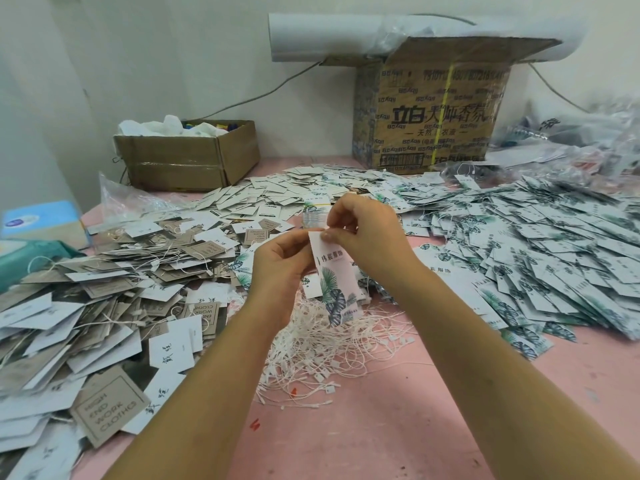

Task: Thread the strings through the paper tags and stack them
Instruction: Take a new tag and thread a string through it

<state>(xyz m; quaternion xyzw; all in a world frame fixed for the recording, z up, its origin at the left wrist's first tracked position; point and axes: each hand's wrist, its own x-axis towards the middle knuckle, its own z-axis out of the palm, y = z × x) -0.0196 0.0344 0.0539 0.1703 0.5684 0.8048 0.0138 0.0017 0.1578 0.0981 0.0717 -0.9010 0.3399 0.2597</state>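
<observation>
- Furthest to the left of the grip, a blue tissue box (38,220) is seen at the table's edge.
- Left of the grip and lower, a loose grey-and-white tag heap (104,306) is spread out, with thin strings mixed into it; "HIGH END WORK CLOTHES" is printed on some of the tags.
- Behind that heap, up and left of the grip, a small cardboard box (187,161) is set open against the wall, with white wrapping inside.
- The left hand (280,271) is closed on the left edge of the held tag, with the fingers curled round it from the side.
- The leaf-printed tag (336,282) is held upright above the table between both hands, with its printed face turned to the camera.
- The tag's top end is pinched by the right hand (367,237) between thumb and forefinger; whether a string is caught in that pinch cannot be told.
- Directly beneath the grip, a tangle of white strings (329,348) is lying on the pink table (381,427).
- Behind the grip and to its right, a large printed carton (433,112) is stood with its flaps open, and a white roll (329,36) is laid behind its top.
- To the right of the grip, a broad leaf-tag heap (536,254) is spread, with strings seen among the tags.
- Beyond that heap, crumpled clear plastic bags (588,140) are piled.
</observation>
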